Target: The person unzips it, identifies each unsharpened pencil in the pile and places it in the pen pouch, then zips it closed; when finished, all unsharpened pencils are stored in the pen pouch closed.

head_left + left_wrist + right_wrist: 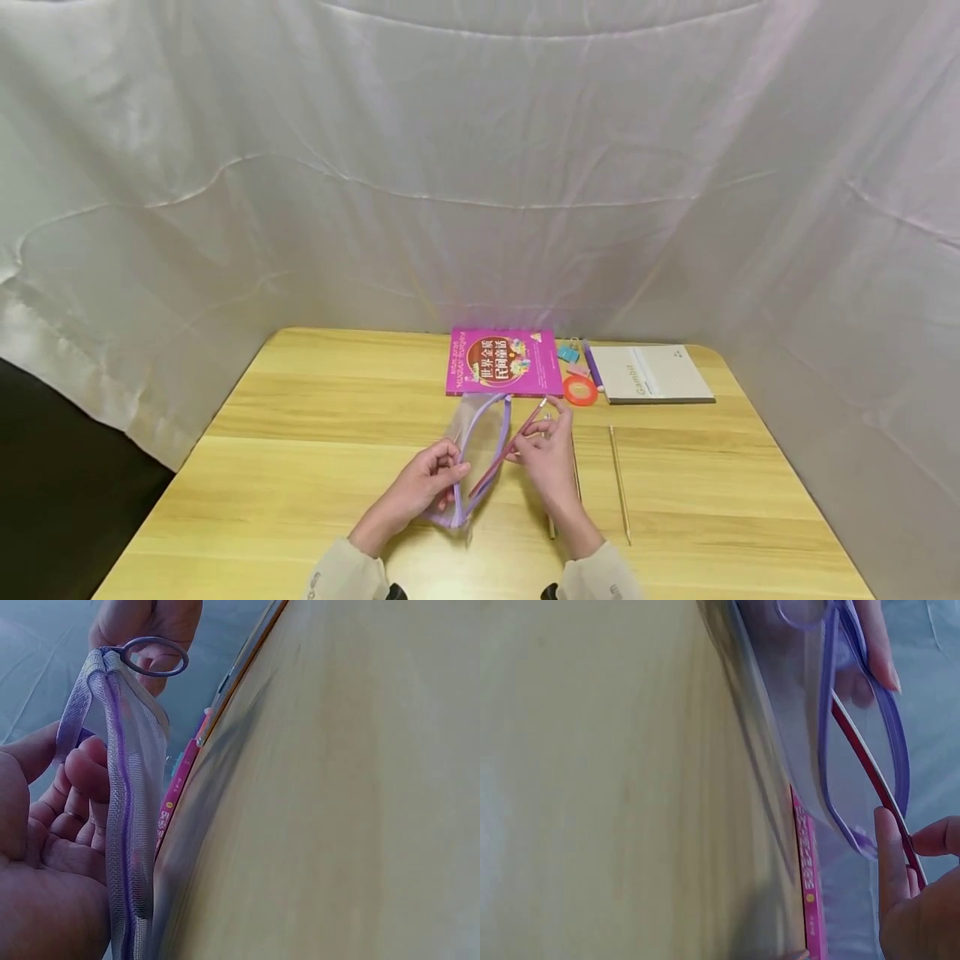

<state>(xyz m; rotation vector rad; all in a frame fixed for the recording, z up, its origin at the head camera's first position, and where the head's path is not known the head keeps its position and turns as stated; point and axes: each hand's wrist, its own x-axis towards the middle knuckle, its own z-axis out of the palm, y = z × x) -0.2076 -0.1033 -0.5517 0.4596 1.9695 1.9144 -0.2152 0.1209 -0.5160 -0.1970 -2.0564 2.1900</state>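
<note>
While the left hand (429,481) pinches the left rim of a pouch (482,433), the right hand (550,458) grips a red pencil (865,760) between thumb and fingers, its near end inside the pouch

Zip pouch (482,442): see-thru whitish, purple trim. Red pencil (862,754): dk shade, white end. Wood pencil (619,483): plain tan. Storybook (505,362): magenta cvr, white txt on brn oval. Notebook (663,372): off-white cvr, gold txt, dk edge. Clip (567,354) teal, pen (592,365) purple. Tabletop (300,450): yel wood grain. Curtain (450,125): slvr-gry.
</note>
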